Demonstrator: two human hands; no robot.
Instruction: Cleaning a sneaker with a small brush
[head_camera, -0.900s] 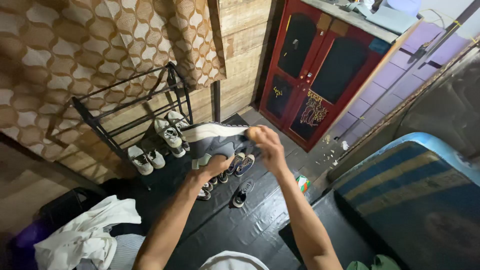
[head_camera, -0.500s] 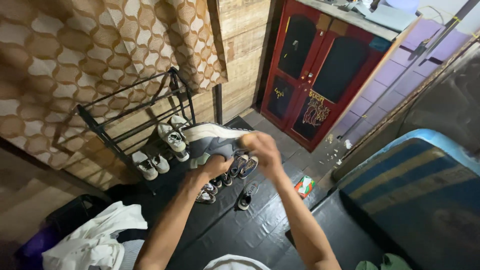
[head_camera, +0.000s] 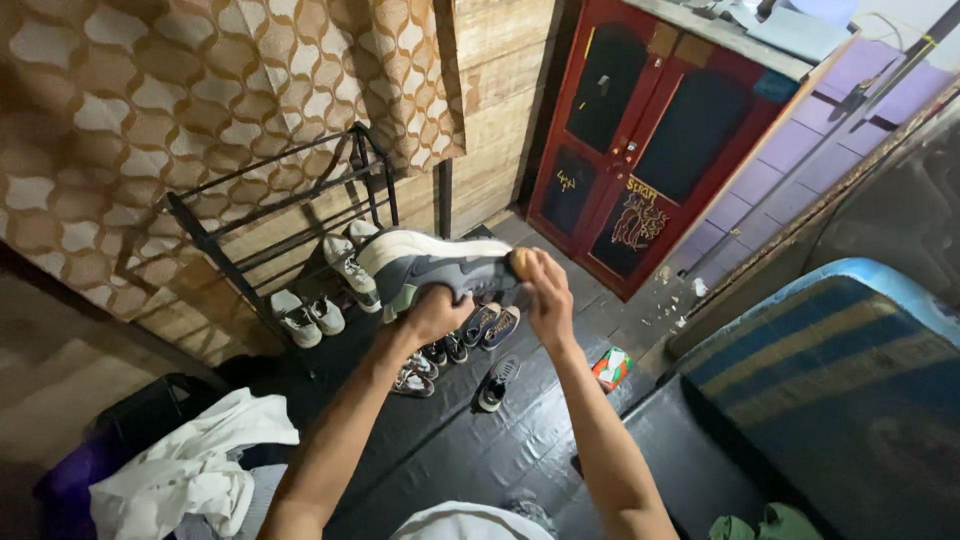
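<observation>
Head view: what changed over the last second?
Both hands raised the sneaker a little. The right hand moved onto its heel end, pressing a small tan thing there. The left hand kept gripping it from below. Shoe rack, floor shoes and white cloth stayed put.
</observation>
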